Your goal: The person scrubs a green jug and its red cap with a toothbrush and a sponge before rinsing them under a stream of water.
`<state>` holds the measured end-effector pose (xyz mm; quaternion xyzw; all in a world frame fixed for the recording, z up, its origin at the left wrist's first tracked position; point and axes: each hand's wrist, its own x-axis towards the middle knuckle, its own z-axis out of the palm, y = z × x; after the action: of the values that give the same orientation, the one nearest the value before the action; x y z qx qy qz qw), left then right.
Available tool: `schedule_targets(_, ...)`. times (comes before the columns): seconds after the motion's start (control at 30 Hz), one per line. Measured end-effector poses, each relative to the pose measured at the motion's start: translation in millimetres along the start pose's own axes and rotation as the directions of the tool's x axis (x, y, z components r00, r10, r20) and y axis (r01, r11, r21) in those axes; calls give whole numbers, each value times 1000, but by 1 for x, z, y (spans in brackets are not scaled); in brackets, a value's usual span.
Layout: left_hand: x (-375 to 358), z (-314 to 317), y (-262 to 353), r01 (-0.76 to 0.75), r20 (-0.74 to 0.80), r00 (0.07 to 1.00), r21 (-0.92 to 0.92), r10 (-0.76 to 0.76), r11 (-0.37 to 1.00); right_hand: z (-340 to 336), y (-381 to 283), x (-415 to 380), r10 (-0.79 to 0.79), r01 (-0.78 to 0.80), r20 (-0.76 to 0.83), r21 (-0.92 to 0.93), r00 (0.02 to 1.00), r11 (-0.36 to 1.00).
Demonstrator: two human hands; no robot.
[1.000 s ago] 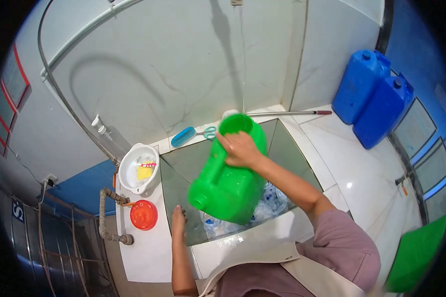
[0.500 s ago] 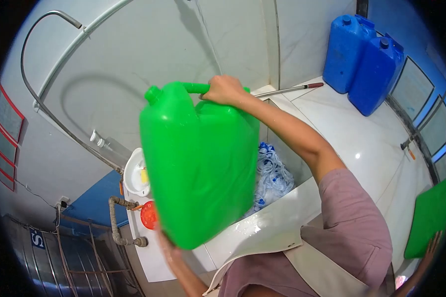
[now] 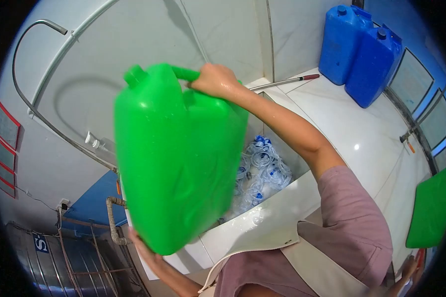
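A large green jerrycan (image 3: 176, 158) is held up tilted in front of me, above the white tiled ledge. My right hand (image 3: 215, 81) is closed around its top handle. Down at the lower left corner, my left hand (image 3: 146, 250) supports the base, with part of its fingers hidden behind the can. The spout (image 3: 135, 76) points up and to the left. Behind the can's right side, a tiled basin (image 3: 295, 153) holds a heap of clear plastic rings and blue pieces (image 3: 267, 173).
Two blue water containers (image 3: 374, 64) stand on the tiles at the back right, near a pole with a red grip (image 3: 309, 77). Another green container (image 3: 433, 210) is at the right edge, above another person's hand (image 3: 409, 270). A curved metal pipe (image 3: 22, 94) rises at left.
Both hands have shifted the jerrycan to the left. It now hides the white tub and red bowl, and more of the plastic heap shows. The other person's hand is lower.
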<state>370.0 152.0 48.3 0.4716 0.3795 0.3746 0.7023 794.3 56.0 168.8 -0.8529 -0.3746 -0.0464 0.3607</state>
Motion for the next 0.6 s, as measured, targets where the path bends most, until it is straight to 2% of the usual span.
schedule_targets(0.03,3,-2,10,10,-5,1000,2,-10,1000,-9,-9,-4,7,-4,-34,83,999,997)
schedule_targets(0.1,12,3,25,-269,-17,963,-125,269,955,-24,-15,6,-24,32,-59,127,998,991)
schedule_targets(0.17,22,7,2,-240,-83,969,-89,233,967,-19,-12,8,-56,72,-94,172,994,982)
schedule_targets(0.2,30,10,-13,-217,-143,968,-66,206,974,-8,-4,10,-47,58,-109,96,993,994)
schedule_targets(0.23,30,13,-28,-226,-140,966,-66,215,972,3,4,13,-38,41,-127,22,991,999)
schedule_targets(0.27,26,14,-47,-183,-201,963,2,179,983,13,11,5,19,-19,-43,-14,999,1000)
schedule_targets(0.3,24,13,-57,-134,-261,954,63,146,989,22,18,-1,14,-15,-53,-15,998,1000)
schedule_targets(0.37,17,-11,-44,-105,-214,970,41,111,994,35,27,-10,49,-49,76,-3,996,999)
schedule_targets(0.43,0,-6,-13,-60,-174,983,28,64,998,15,5,-13,46,-49,37,63,998,997)
schedule_targets(0.5,-13,20,29,-224,-110,970,-44,218,974,-4,-14,-10,51,-49,-6,137,999,989)
schedule_targets(0.53,7,0,24,-294,-81,955,-105,287,950,-14,-19,-2,21,-13,-45,169,999,985)
schedule_targets(0.6,28,3,8,-263,-107,961,-75,255,962,-15,-17,14,-7,22,-75,202,997,979)
